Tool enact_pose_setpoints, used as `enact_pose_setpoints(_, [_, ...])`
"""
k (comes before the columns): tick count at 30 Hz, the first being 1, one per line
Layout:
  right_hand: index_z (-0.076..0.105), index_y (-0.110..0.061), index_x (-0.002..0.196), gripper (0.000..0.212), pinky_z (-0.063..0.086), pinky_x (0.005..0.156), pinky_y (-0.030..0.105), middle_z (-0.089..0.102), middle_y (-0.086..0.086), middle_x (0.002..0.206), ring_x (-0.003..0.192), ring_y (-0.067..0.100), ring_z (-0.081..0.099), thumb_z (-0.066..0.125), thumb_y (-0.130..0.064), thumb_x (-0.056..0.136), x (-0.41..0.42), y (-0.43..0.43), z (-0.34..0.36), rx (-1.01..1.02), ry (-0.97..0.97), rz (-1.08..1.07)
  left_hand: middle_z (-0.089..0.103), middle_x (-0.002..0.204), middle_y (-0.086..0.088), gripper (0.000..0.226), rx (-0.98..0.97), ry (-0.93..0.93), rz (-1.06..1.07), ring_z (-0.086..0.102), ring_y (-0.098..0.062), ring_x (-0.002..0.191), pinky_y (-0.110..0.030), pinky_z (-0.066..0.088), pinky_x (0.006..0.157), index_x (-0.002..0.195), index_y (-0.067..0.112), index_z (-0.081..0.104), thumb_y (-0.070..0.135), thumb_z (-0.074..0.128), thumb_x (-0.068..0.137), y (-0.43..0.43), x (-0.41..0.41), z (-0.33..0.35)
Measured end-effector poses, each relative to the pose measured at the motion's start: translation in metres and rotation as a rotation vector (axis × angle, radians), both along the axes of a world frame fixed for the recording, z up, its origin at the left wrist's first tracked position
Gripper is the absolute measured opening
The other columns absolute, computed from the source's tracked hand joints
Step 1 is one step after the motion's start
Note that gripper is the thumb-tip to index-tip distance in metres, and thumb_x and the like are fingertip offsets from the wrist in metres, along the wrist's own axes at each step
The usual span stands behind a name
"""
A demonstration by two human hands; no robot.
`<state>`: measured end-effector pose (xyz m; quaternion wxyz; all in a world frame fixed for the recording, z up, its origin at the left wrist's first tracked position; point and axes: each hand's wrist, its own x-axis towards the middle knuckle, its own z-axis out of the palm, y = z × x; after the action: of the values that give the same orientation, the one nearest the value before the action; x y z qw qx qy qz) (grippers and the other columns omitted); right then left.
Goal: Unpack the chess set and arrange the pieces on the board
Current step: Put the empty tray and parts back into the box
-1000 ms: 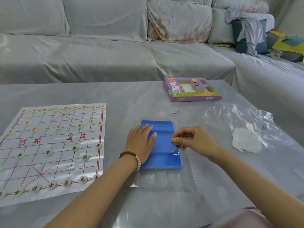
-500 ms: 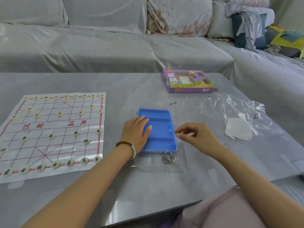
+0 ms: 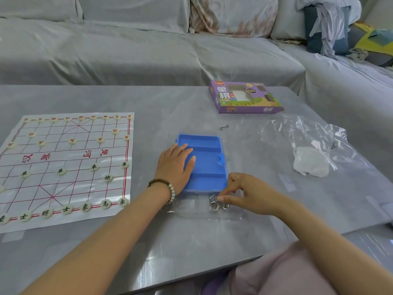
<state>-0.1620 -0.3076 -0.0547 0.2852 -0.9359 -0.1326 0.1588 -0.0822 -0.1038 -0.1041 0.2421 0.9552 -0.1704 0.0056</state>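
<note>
The board (image 3: 68, 154) is lying flat on the left part of the table (image 3: 170, 103). The pieces (image 3: 107, 177) are sitting on its line crossings. Those with black characters are filling the near rows, and those with red characters are filling the far rows.

Right of the board, near the table's middle, the blue tray (image 3: 207, 160) is lying with its hollow side up. The left hand (image 3: 175, 167) is resting palm down on the tray's left part. Its fingers are lying straight and relaxed and are gripping nothing. A bead bracelet (image 3: 168, 186) is circling that wrist.

A clear lid (image 3: 191, 207) is sticking out from the tray's near edge, and a cluster of metal rings (image 3: 214, 204) is lying in it. The right hand (image 3: 248, 192) is reaching over the tray's near right corner. Its fingers are curling downward and its fingertips are touching the rings. Whether they are actually pinching the rings is not clear.

Beyond the tray, a small metal clasp (image 3: 224, 127) is lying alone on the table. Farther back, the purple box (image 3: 244, 96) is lying flat. To the right, a crumpled clear bag (image 3: 308, 141) is spreading over the table, with a white wad (image 3: 310, 162) at its near side. A covered sofa (image 3: 127, 50) is running behind the table.
</note>
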Motion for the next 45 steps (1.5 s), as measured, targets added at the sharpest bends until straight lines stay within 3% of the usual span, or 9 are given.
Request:
enact_pose_setpoints(7, [0.073,-0.023,0.088,0.008,0.041,0.068,0.009,0.067,-0.01,0.084,0.07,0.001,0.052,0.069,-0.028,0.083,0.055,-0.024,0.007,0.307,-0.106,-0.298,0.029,0.15,0.003,0.048,0.047,-0.013,-0.015,0.016,-0.017,0.141,-0.039,0.01,0.115,0.142,0.021,0.031,0.041,0.025,0.099,-0.005,0.016,0.007])
enact_pose_setpoints(14, [0.05,-0.015,0.131,0.057,0.04,0.096,0.029,0.054,0.006,0.12,0.107,0.02,0.052,0.066,-0.041,0.083,0.177,-0.046,-0.029,0.305,-0.017,-0.731,0.013,0.155,0.007,0.052,0.135,0.031,-0.01,0.001,-0.014,0.144,-0.037,-0.002,0.117,0.146,0.025,0.019,0.045,0.018,0.098,-0.017,0.033,0.002])
enact_pose_setpoints(20, [0.064,-0.011,0.108,0.042,0.047,0.089,0.031,0.059,0.001,0.094,0.09,0.018,0.056,0.076,-0.034,0.075,0.223,-0.035,-0.049,0.193,-0.096,-0.789,0.012,0.155,0.01,0.051,0.094,0.008,0.001,0.001,-0.011,0.143,-0.034,-0.005,0.117,0.146,0.027,0.02,0.046,0.017,0.098,-0.017,0.031,0.001])
enact_pose_setpoints(24, [0.068,-0.011,0.094,0.028,0.042,0.074,0.026,0.06,-0.001,0.084,0.08,0.014,0.055,0.078,-0.027,0.073,0.226,-0.037,-0.048,0.149,-0.101,-0.774,0.013,0.154,0.011,0.051,0.078,-0.004,0.01,0.001,-0.011,0.143,-0.034,-0.005,0.117,0.145,0.028,0.022,0.046,0.018,0.098,-0.017,0.031,0.0])
enact_pose_setpoints(29, [0.07,-0.012,0.086,0.016,0.049,0.08,0.029,0.064,0.002,0.084,0.078,0.014,0.057,0.077,-0.02,0.074,0.217,-0.045,-0.049,0.158,-0.162,-0.753,0.014,0.154,0.01,0.051,0.077,-0.005,0.008,0.002,-0.012,0.143,-0.034,-0.005,0.117,0.145,0.027,0.023,0.045,0.018,0.098,-0.017,0.031,0.0])
enact_pose_setpoints(34, [0.07,-0.005,0.085,0.008,0.056,0.075,0.032,0.066,0.009,0.074,0.061,0.014,0.06,0.072,-0.009,0.078,0.182,-0.036,-0.023,0.383,-0.296,-0.819,0.018,0.154,0.008,0.049,0.044,0.004,-0.011,0.005,-0.013,0.143,-0.034,-0.002,0.117,0.144,0.025,0.027,0.042,0.021,0.099,-0.016,0.032,0.002])
enact_pose_setpoints(37, [0.069,-0.006,0.082,0.008,0.05,0.063,0.016,0.066,0.004,0.071,0.06,0.007,0.058,0.074,-0.008,0.076,0.132,0.0,0.009,0.48,-0.315,-0.588,0.037,0.146,0.001,0.041,-0.186,-0.029,-0.016,0.025,-0.017,0.137,-0.029,0.012,0.115,0.137,0.018,0.042,0.032,0.032,0.099,-0.012,0.035,0.005])
enact_pose_setpoints(40, [0.068,-0.014,0.073,0.011,0.045,0.063,0.013,0.067,-0.006,0.067,0.059,0.002,0.056,0.077,-0.008,0.074,0.063,0.042,0.018,0.469,-0.16,-0.321,0.049,0.134,-0.005,0.036,-0.438,-0.008,0.056,0.04,-0.02,0.127,-0.025,0.026,0.107,0.13,0.012,0.049,0.024,0.039,0.098,-0.002,0.033,0.011])
enact_pose_setpoints(45, [0.066,-0.022,0.072,0.013,0.043,0.066,0.009,0.067,-0.008,0.073,0.065,-0.002,0.056,0.077,-0.017,0.074,0.011,0.086,0.001,0.373,-0.04,-0.14,0.039,0.144,-0.004,0.043,-0.482,0.093,0.165,0.032,-0.018,0.134,-0.025,0.023,0.107,0.138,0.011,0.038,0.028,0.036,0.099,0.029,0.013,0.01])
